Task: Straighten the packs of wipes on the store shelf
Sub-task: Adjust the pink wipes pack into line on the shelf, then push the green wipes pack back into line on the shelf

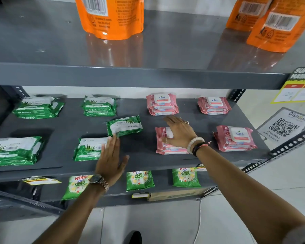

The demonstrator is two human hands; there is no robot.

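Green and pink packs of wipes lie on the dark middle shelf (pixel 63 127). One green pack (pixel 124 125) sits turned and out of line between the rows. My left hand (pixel 111 159) is flat with fingers apart, its fingertips just below that pack and over the edge of a front green pack (pixel 88 148). My right hand (pixel 179 132) rests palm-down, fingers spread, on the front pink stack (pixel 163 147). More pink stacks lie at the back (pixel 162 104), back right (pixel 213 105) and front right (pixel 234 138). Green packs lie at the far left (pixel 37 107) and back middle (pixel 99 105).
Orange pouches (pixel 111 16) stand on the steel shelf above, whose front edge (pixel 130 76) overhangs the wipes. Green detergent bags (pixel 140 180) sit on the shelf below. A QR-code sign (pixel 285 127) hangs at the right post.
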